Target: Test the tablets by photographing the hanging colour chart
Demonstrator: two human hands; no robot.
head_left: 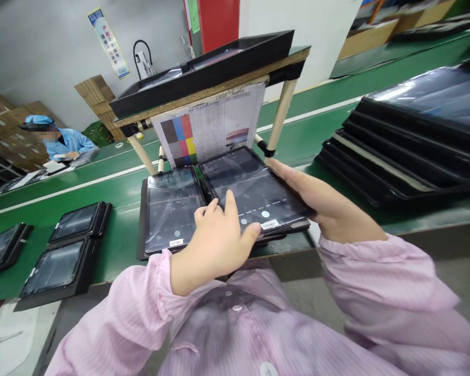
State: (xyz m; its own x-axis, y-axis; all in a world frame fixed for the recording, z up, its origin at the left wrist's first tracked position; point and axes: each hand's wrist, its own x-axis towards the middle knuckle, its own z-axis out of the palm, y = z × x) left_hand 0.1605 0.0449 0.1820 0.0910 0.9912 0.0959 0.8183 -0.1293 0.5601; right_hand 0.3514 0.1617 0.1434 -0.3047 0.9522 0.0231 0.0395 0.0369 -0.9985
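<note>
A tablet with a lit dark screen lies slightly raised at the centre, tilted toward me. My right hand grips it along its right edge, fingers stretched beside the rim and partly hidden beneath. Over its lower left corner is my left hand, index finger and thumb spread apart, the other fingers loosely bent. Whether the fingertip touches the glass I cannot tell. A second tablet, also with a dark screen and a small white label, rests in a black tray just left of it.
Behind stands a small rack carrying a black tray, with a colour chart hung below. Stacked trays fill the right side. More tablets lie left on the green bench. A person in blue sits beyond.
</note>
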